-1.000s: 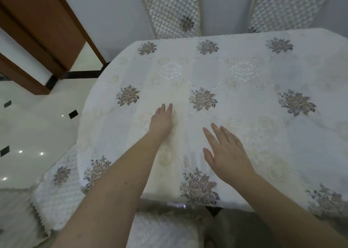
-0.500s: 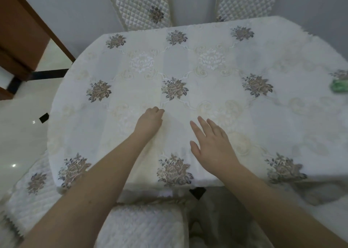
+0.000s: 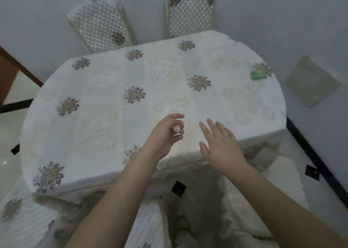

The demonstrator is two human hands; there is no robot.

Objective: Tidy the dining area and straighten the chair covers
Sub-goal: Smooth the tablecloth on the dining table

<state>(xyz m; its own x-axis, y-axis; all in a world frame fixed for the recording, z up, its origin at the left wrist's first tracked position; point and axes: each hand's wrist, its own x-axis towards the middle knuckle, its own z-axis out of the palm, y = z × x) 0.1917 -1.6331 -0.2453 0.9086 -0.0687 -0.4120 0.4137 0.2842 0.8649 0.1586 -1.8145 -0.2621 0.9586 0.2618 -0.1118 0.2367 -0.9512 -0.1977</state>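
Left hand [image 3: 165,133] is hovering over the near-middle of the worktop [image 3: 105,116], fingers curled in, pinching a small white scrap [image 3: 177,128] between thumb and fingertips; what the scrap is cannot be told. Right hand [image 3: 221,146] is hanging just to its right, flat and relaxed, fingers straight and spread, holding nothing; contact with the cloth is not clear.

The floral tablecloth [image 3: 216,101] is covering the whole worktop and draping over the near edge. A small green object [image 3: 257,75] is lying near the far right edge, well apart from both hands.

Two quilted chair covers are showing on the chair backs beyond the far edge: the left chair cover [image 3: 101,24] is sitting tilted, the right chair cover [image 3: 190,14] more upright. Near seat covers [image 3: 150,227] are showing below the worktop's near edge, between the forearms and to either side.

A square pale panel [image 3: 312,81] is lying on the floor to the right of the worktop.
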